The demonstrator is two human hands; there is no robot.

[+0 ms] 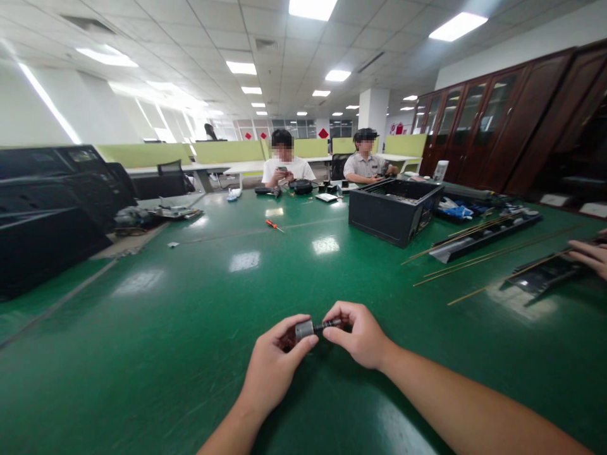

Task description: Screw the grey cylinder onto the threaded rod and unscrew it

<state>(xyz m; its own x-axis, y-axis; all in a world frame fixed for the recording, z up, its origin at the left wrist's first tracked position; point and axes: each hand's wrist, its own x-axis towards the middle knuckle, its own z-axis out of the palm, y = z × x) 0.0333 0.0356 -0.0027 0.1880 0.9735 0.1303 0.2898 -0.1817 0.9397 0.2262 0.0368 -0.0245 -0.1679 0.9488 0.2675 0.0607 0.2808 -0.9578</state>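
Observation:
Between my two hands, just above the green tabletop (pixel 190 328), is a small grey metal cylinder (pixel 304 330) with a dark, ridged shaft (pixel 326 325) sticking out to the right. Its exact kind is unclear. My left hand (pixel 275 363) is closed around the cylinder, thumb in front and index finger over the top. The fingertips of my right hand (pixel 360 335) pinch the far end of the shaft. The piece lies roughly level, and my fingers hide part of both its ends.
An orange screwdriver (pixel 274 225) lies mid-table. Farther right stand a black open metal case (pixel 379 212) and long thin rods (pixel 474 260). Another person's hand (pixel 590 256) reaches in at the right edge. Black casings (pixel 52 202) occupy the left. Two people sit across the table.

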